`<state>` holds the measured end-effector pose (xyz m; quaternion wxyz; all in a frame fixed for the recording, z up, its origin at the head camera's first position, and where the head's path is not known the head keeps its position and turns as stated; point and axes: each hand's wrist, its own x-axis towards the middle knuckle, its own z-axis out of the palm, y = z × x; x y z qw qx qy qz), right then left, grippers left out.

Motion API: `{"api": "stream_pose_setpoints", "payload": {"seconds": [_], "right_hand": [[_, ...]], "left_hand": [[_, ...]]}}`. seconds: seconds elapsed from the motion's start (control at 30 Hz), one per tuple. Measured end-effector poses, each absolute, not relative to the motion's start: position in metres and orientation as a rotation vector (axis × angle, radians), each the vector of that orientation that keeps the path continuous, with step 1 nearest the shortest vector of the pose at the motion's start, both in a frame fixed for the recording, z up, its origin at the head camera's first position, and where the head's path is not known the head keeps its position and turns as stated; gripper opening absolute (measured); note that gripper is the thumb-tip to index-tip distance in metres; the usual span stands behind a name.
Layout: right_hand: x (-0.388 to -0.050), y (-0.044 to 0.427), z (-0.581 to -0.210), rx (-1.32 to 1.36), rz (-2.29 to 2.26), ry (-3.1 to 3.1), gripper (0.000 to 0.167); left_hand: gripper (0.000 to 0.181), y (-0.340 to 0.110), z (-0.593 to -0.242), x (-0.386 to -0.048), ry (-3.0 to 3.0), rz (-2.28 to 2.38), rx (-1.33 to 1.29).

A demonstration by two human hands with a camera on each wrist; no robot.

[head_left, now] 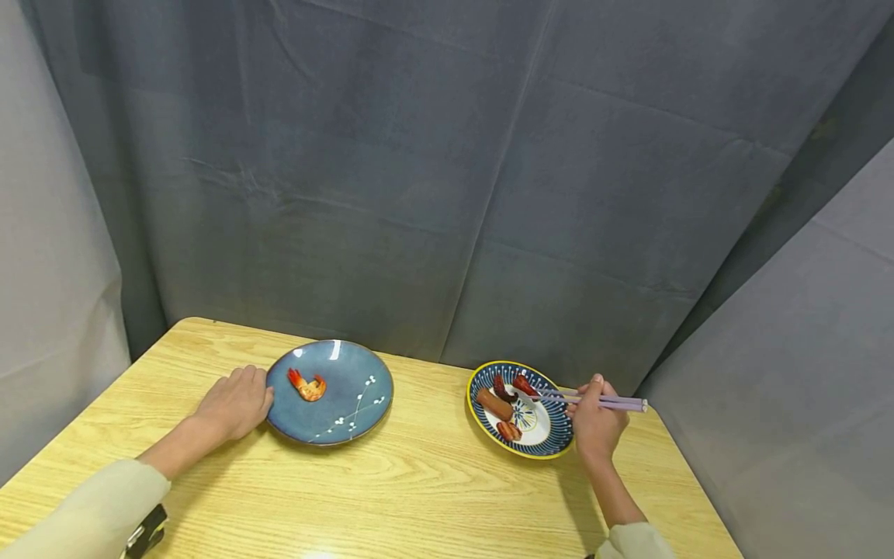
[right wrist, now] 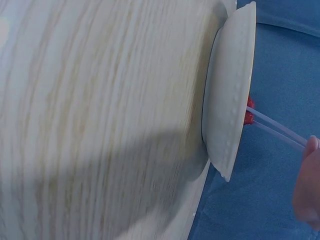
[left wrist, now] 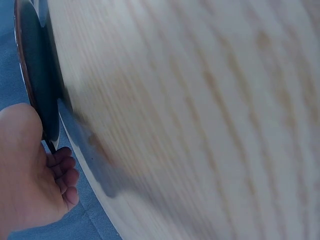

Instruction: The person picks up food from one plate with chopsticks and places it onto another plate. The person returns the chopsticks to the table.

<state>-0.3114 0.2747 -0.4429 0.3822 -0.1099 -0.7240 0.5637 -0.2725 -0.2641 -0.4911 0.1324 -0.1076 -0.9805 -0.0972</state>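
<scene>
Well, a wooden table [head_left: 419, 497] holds a blue plate [head_left: 349, 373] on the left and a striped bowl [head_left: 557, 436] on the right. The left hand [head_left: 239, 401] pinches the plate's rim. The right hand [head_left: 601, 423], the nearer one, grips chopsticks [head_left: 621, 404]. Left of it, inside the bowl's edge, a long red bit of food [head_left: 525, 385] slants down toward that hand. Only the right wrist view shows red poking past the rim between the stick tips; whether they squeeze it, I can't tell.

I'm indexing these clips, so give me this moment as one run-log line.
left hand: grips blue plate by rim | right hand: holds chopsticks, tips at red piece in patterned bowl | on blue plate: shrimp
</scene>
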Motion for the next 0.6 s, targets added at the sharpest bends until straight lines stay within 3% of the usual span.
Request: {"api": "stream_pose_setpoints", "payload": {"seconds": [0.6], "right_hand": [[-0.3108, 0.2814, -0.4490, -0.299, 1.370, -1.910, 0.047]], "left_hand": [[0.024, -0.2646, -0.4922, -0.2732, -2.851, -0.269, -0.315]]}}
